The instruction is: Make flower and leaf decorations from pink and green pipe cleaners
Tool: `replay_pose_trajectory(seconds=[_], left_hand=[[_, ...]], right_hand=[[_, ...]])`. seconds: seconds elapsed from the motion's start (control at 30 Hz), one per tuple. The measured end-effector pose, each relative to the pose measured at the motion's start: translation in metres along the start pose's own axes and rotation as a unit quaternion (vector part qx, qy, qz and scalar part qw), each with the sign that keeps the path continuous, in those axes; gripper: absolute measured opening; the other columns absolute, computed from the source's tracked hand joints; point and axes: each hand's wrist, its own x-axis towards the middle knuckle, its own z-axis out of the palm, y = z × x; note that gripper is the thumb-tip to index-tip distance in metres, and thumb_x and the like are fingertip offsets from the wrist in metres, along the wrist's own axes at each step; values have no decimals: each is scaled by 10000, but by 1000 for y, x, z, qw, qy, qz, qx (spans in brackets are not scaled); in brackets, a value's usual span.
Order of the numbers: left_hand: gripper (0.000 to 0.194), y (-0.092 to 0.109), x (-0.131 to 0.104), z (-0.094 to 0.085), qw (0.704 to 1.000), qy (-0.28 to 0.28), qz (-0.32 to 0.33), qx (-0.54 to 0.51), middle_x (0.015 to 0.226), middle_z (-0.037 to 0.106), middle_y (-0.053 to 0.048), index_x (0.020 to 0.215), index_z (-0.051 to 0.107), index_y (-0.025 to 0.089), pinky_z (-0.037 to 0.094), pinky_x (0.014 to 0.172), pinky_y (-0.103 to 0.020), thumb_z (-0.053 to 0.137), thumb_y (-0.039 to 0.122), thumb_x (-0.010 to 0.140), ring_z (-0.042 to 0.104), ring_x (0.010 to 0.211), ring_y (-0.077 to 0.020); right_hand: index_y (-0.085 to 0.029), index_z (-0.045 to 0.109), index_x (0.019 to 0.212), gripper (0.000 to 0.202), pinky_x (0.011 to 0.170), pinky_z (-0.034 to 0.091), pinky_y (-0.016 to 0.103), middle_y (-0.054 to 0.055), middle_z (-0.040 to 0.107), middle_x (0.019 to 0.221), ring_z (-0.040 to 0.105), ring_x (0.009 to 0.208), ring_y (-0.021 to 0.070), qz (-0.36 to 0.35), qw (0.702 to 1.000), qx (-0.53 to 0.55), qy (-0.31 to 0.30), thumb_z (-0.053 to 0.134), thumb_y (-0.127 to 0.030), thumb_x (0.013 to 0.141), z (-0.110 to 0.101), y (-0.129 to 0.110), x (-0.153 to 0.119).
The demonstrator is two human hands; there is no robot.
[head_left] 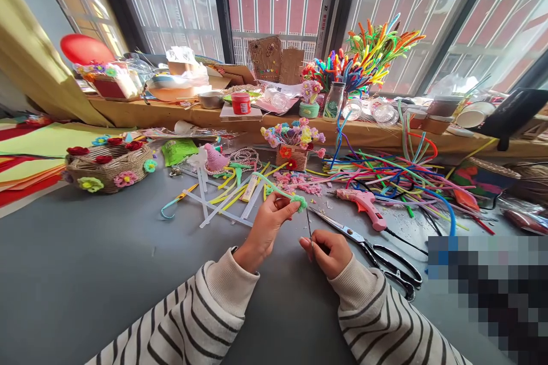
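Note:
My left hand (pixel 270 222) pinches a light green pipe cleaner (pixel 299 202), whose near end is bunched into a small fluffy curl; its long tail points up and left. My right hand (pixel 327 251) is closed on a thin dark rod (pixel 309 225) standing nearly upright. The rod's tip comes up to the green curl; whether it touches or passes into it, I cannot tell. Large black-handled scissors (pixel 357 235) lie just right of my right hand. Beyond them is a pink glue gun (pixel 363 205) with a black cord.
Clear glue sticks (pixel 226 211) and yellow strips lie ahead. Loose pipe cleaners (pixel 385 174) spread to the right. A flower-trimmed woven basket (pixel 107 168) stands left, and a small flower pot (pixel 292 155) at the back. The window ledge (pixel 180 118) holds jars and bundled pipe cleaners (pixel 363 63).

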Motion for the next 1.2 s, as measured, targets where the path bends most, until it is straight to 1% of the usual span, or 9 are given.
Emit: replay_pose_trajectory(seconds=[0.1, 0.27, 0.43, 0.63, 0.8, 0.9, 1.03, 1.2], left_hand=[[188, 1, 0, 1, 1000, -8, -1, 5, 667, 464, 35, 745, 460, 172, 323, 563, -189, 585, 226, 615, 415, 584, -54], [197, 1, -1, 2, 1000, -14, -5, 2, 675, 470, 32, 751, 455, 172, 321, 554, -181, 588, 224, 614, 421, 600, -57], [218, 2, 0, 0, 1000, -18, -13, -13, 686, 475, 32, 774, 459, 176, 324, 545, -170, 595, 212, 608, 428, 594, -50], [239, 4, 1, -3, 999, -11, -17, -30, 705, 518, 16, 782, 461, 175, 346, 547, -172, 601, 225, 596, 477, 625, -65], [290, 4, -1, -2, 998, -9, -21, -55, 688, 530, 27, 832, 432, 188, 386, 627, -222, 597, 219, 596, 508, 661, -84], [295, 5, -2, -1, 998, -9, -22, -49, 682, 525, 35, 839, 418, 191, 375, 604, -207, 593, 195, 601, 495, 622, -69], [271, 5, -2, -1, 999, -23, -14, -31, 670, 520, 36, 824, 425, 190, 347, 564, -197, 587, 199, 606, 463, 563, -56], [208, 4, -2, -1, 999, -31, -15, -2, 668, 505, 32, 750, 473, 172, 332, 551, -195, 597, 217, 590, 437, 559, -56]], right_hand=[[-169, 367, 423, 364, 398, 242, 197, -40, 368, 399, 304, 386, 62, 8, 1000, 7, 1, 394, -382, 717, -1, -3, -1], [-172, 358, 423, 366, 399, 238, 199, -41, 355, 396, 304, 386, 64, 16, 1000, 1, 0, 391, -396, 710, -1, -2, 0], [-176, 356, 413, 370, 424, 264, 206, -34, 366, 403, 317, 399, 73, -18, 1000, -4, 17, 387, -391, 713, 1, 2, 1], [-181, 350, 400, 388, 447, 293, 208, -28, 382, 415, 341, 417, 79, -50, 999, 0, 11, 396, -393, 722, 1, 6, 3], [-176, 371, 409, 386, 420, 283, 203, -34, 372, 401, 327, 396, 73, -28, 1000, 5, 10, 396, -420, 707, 2, 6, 2], [-174, 375, 413, 399, 403, 264, 203, -38, 357, 391, 316, 386, 70, -11, 1000, -1, 7, 383, -449, 701, 2, 5, 1], [-170, 389, 426, 402, 402, 250, 200, -39, 368, 395, 322, 389, 68, 2, 1000, -19, 0, 363, -448, 714, 1, 2, 0], [-172, 386, 425, 397, 418, 274, 200, -36, 386, 400, 333, 396, 71, -10, 1000, -20, 5, 370, -445, 712, 2, 5, 1]])
